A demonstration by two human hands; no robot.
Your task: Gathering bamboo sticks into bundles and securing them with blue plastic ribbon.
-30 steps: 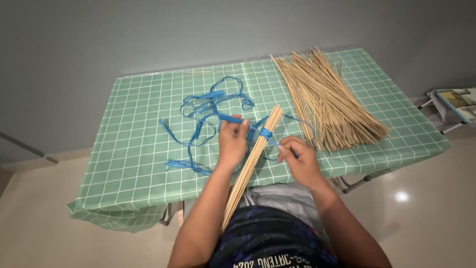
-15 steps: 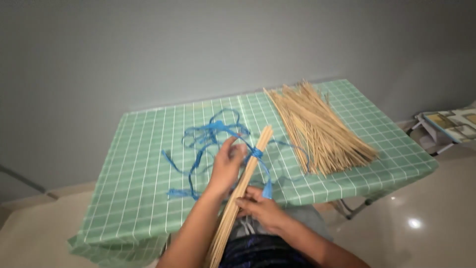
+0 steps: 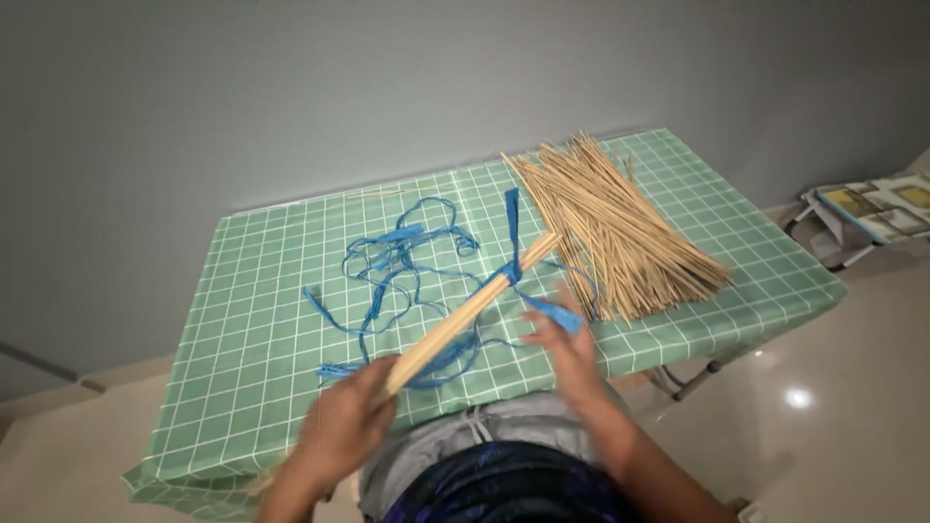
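A person seen from above works at a tabletop (image 3: pixel 242 291) covered in a green cloth with a white grid. The left hand (image 3: pixel 341 426), blurred, has its fingers closed around the near end of a bundle of thin wooden sticks (image 3: pixel 475 308), which slants up and to the right above the tabletop. A blue plastic string (image 3: pixel 511 266) is wound around the bundle near its far end, with one loose strip standing up past the sticks. The right hand (image 3: pixel 562 339), also blurred, is just right of the bundle, and a flat end of the blue string lies at its fingertips; I cannot tell whether those fingers pinch it or are open. More blue string (image 3: pixel 402 257) lies in loose loops on the cloth left of the bundle's far end. A large loose pile of the same sticks (image 3: pixel 610 218) lies fanned out on the right part of the tabletop, near the right hand. Grey wall behind; pale shiny floor to the right.
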